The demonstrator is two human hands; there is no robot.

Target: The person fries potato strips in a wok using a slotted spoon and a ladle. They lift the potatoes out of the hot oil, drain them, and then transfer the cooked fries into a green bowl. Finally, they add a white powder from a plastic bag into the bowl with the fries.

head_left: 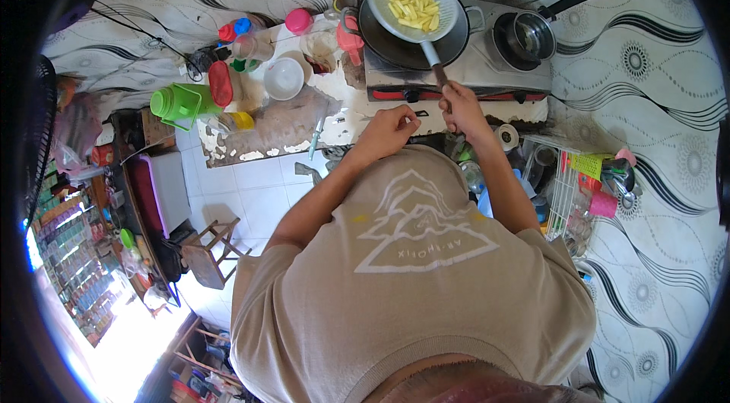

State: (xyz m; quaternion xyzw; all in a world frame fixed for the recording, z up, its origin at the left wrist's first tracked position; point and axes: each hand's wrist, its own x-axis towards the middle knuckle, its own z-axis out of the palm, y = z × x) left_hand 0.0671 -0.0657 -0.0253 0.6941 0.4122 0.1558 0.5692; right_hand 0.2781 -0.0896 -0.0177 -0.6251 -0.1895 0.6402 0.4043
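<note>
My right hand (461, 109) grips the dark handle of a perforated metal strainer (382, 9). Pale yellow potato strips (415, 4) lie in its bowl. The strainer is over a dark two-handled wok (399, 55) on the left side of a gas stove (473, 75); whether they touch is unclear. My left hand (388, 129) is at the counter's front edge below the stove, loosely curled with thumb and fingers apart, and nothing shows in it. Close to its fingertips is a small dark object (421, 113).
A saucepan (533, 35) occupies the right burner. Left on the worn counter (274, 123) are a white bowl (283, 79), a knife with a pale green handle (315, 138), a pink plastic jug (349, 38) and a green thermos jug (182, 105). A dish rack (562, 192) stands at right, a wooden stool (208, 255) at left.
</note>
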